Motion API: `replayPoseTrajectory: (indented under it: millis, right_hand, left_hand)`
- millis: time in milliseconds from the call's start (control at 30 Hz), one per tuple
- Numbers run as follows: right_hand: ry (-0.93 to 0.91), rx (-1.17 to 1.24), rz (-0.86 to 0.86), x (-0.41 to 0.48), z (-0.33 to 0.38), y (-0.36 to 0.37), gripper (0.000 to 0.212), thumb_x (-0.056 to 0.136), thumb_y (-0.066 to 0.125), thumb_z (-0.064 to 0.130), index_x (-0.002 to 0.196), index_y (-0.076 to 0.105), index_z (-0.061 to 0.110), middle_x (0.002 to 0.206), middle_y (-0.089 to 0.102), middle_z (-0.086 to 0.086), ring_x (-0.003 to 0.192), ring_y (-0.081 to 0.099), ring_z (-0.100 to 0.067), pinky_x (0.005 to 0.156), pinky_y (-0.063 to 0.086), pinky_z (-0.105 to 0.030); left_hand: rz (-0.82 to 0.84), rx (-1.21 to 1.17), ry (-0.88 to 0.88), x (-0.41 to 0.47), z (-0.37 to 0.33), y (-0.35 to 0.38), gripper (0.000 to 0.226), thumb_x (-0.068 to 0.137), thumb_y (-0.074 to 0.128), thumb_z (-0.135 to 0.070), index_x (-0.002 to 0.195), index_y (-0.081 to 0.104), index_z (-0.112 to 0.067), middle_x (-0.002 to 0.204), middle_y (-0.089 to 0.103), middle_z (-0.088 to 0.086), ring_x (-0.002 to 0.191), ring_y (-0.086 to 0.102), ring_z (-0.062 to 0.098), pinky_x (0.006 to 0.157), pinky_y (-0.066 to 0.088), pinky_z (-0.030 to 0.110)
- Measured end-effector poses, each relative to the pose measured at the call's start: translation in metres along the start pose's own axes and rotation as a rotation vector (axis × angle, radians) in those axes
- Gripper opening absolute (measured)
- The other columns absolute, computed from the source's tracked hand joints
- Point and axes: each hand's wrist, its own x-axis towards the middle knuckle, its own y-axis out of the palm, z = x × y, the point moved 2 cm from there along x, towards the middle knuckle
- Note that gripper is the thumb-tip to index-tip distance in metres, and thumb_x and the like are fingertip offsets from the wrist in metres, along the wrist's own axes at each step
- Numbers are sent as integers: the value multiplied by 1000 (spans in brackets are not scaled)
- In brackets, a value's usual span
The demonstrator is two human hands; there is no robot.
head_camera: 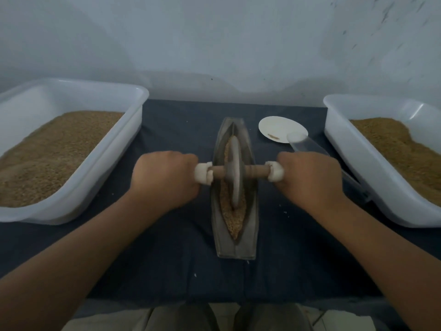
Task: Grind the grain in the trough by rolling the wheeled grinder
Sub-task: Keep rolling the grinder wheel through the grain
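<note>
Trough [222,244] sits mid-tabletop [167,259], long axis pointing away from the person, grain [235,223] in its groove. Grinder [235,170] wheel upright in the groove around mid-length, axle crosswise. Left hand [164,180] grip clamped on the left axle end, right hand [310,180] clamped on the right, both over white padding [202,175]. Grain-filled left tub [112,154] and right tub [362,158] flank it; plate [276,126] and clear scoop [305,145] lie between trough and right tub.

Grain-milling wkshop, grain tub [114,161], grinding trough [223,244]
</note>
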Motion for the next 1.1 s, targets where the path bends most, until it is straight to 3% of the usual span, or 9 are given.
replayPoseTrajectory:
  millis: [100,200,267,400,600,700,800,933,1100]
  right_hand:
    - [122,-30,-1,34,-2,24,37,96,59,52,71,52,24,57,36,9,52,40,-24,49,19,-23]
    - [204,-2,120,62,-7,38,38,99,46,51,79,58,19,64,52,5,60,50,-26,55,34,-30]
    - [181,10,153,61,-7,34,38,97,49,52,80,62,21,66,56,4,61,51,-25,56,35,-29]
    - [53,-25,29,17,-2,3,43,96,59,55,65,49,26,54,40,10,48,40,-20,48,20,-24]
    - [-32,-1,-31,-15,0,-9,42,97,56,55,67,54,26,54,42,9,44,42,-18,44,28,-24]
    - [57,-37,-31,14,-1,10,41,96,60,54,68,56,24,55,36,10,46,39,-21,47,21,-22]
    - [185,8,83,53,-6,33,39,100,48,53,81,62,22,66,53,3,63,54,-29,57,31,-30]
    - [210,27,172,57,-7,33,41,101,44,53,82,64,22,69,57,3,67,56,-29,60,35,-32]
    - [73,20,13,-11,0,-6,48,101,42,62,69,55,28,52,43,11,45,43,-17,44,34,-25]
  left_hand:
    - [61,-38,-34,53,1,11,29,80,59,-50,67,43,-29,61,43,-10,54,46,19,52,28,25]
    - [103,-95,-59,85,3,10,27,78,48,-52,68,47,-27,68,50,-6,64,52,25,61,40,32]
    - [103,-102,-54,80,2,9,28,80,51,-51,67,46,-27,67,47,-7,63,50,24,61,40,32]
    - [44,-64,-13,28,2,4,34,80,61,-49,64,38,-29,58,43,-10,49,40,15,51,28,25]
    - [-17,-30,37,-13,4,-3,46,71,78,-47,64,35,-33,51,33,-13,40,32,10,49,15,19]
    - [23,-14,7,26,3,5,38,79,65,-52,65,36,-31,57,36,-11,48,46,16,51,26,24]
    - [68,-34,-36,77,1,5,31,80,58,-52,68,44,-28,62,36,-8,67,63,28,60,38,32]
    - [98,-28,-36,87,0,3,26,85,57,-47,72,50,-26,65,41,-8,65,54,24,59,35,31]
    - [29,-1,66,12,1,-6,34,75,67,-49,66,39,-32,56,39,-11,45,31,9,49,20,23]
